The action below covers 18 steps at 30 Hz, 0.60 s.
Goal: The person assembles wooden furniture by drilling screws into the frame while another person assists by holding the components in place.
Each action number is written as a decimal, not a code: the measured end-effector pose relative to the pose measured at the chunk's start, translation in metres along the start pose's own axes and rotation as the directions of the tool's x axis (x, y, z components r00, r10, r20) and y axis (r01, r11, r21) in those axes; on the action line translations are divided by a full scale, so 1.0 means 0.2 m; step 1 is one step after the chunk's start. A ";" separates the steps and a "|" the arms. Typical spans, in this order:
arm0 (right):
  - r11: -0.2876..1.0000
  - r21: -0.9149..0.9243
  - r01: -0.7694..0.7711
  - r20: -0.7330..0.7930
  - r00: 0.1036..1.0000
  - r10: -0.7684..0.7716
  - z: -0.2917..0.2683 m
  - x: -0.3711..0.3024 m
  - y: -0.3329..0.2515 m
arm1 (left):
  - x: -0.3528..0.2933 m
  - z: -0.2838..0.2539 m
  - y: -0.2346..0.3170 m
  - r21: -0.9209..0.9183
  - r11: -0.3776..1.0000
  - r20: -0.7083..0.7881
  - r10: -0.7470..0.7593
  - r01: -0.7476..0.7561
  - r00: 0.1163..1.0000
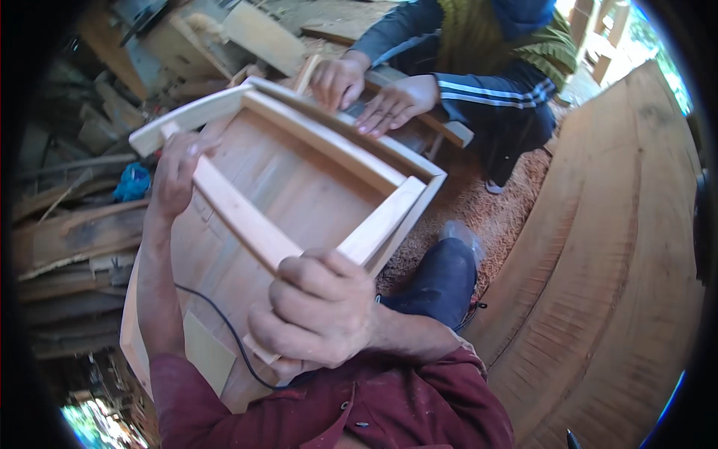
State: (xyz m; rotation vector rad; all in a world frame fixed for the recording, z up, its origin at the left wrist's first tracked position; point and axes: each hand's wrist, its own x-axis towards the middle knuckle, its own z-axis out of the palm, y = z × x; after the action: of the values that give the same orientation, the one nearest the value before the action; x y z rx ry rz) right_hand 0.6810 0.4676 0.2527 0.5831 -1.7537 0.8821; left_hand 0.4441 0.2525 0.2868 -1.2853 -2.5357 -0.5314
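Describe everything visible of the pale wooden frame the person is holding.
The wooden frame is made of straight, pale, unpainted-looking bars around a four-sided opening. At its left corner, one bar juts past the adjoining one. It sits slantwise in the view, with a broad wooden panel showing through the opening; whether it rests on that is unclear. The left hand holds its left end; the right hand wraps its near corner, hiding the joint.

Wood frame [243, 215] around 11 o'clock's pale blond, shirt [389, 404] at 6 is maroon, sleeve [486, 97] at 1's navy with white stripes, bundle [133, 183] at 9's bright blue, plank [591, 247] at 3's brown, darker streaks.
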 end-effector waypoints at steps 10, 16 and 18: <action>0.998 0.067 0.006 0.000 1.000 -0.006 -0.01 -0.02 0.01 | 0.01 0.00 -0.02 -0.002 1.000 0.008 0.030 -0.030 1.000; 0.997 -0.061 0.037 -0.068 0.997 -0.042 -0.10 -0.15 0.05 | -0.02 0.05 0.09 -0.050 0.999 -0.168 -0.001 -0.007 0.986; 0.997 -0.076 -0.001 -0.080 0.997 -0.005 -0.21 -0.23 0.15 | -0.12 0.02 0.20 -0.048 0.991 -0.275 0.106 -0.124 0.956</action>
State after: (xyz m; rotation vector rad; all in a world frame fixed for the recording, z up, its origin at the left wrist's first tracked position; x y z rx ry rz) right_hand 0.6986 0.5183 0.2079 0.4933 -1.7065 0.8230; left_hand 0.4896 0.2582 0.2824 -1.2744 -2.2217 -0.7161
